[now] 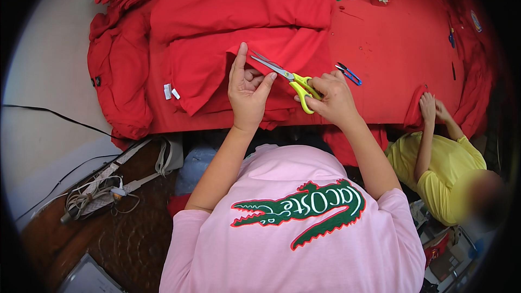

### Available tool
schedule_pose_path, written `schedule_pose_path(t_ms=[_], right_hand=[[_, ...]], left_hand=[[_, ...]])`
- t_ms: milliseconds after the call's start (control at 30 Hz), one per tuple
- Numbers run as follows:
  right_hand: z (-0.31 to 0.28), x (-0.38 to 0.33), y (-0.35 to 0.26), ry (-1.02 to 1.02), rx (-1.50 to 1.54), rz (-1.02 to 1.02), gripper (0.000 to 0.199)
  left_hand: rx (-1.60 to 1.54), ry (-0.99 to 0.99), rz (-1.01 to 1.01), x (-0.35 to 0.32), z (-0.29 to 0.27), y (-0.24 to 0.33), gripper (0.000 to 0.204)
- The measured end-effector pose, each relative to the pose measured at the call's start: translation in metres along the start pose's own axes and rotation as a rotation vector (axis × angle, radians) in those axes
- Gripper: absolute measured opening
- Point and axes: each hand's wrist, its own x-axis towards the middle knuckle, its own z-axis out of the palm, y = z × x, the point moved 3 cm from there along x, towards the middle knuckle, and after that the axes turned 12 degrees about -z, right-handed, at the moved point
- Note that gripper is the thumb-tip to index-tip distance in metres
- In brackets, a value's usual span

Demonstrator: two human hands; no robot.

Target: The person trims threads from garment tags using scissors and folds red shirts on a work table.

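My right hand (332, 97) grips the yellow-handled scissors (287, 78), fingers through the loops. Their long axis runs diagonally, blades pointing up-left over the red garment (217, 70) on the counter (396, 54). My left hand (247, 89) pinches the cloth's edge beside the blades.

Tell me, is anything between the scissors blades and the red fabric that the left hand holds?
Nothing visible. The right hand holds the yellow-handled scissors, and their open blades already reach the folded red fabric beside the left hand, whose fingers pinch that fabric.
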Motion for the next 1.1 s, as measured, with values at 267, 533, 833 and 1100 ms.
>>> schedule_pose_path(t_ms=[267,533,833,1100], right_hand=[[0.005,-0.005,-0.002,0.016,0.045,0.056,0.031],[-0.003,0.002,-0.011,0.021,-0.036,0.02,0.032],[-0.001,0.008,-0.015,0.021,-0.058,0.003,0.033],[0.011,-0.001,-0.006,0.014,0.019,0.034,0.033]], left_hand=[[-0.002,0.106,0.038,0.003,-0.005,0.003,0.069],[0.039,0.118,0.037,0.003,-0.007,0.006,0.058],[-0.048,0.097,0.031,0.004,-0.003,0.01,0.063],[-0.055,0.082,0.014,0.004,-0.01,0.002,0.067]])
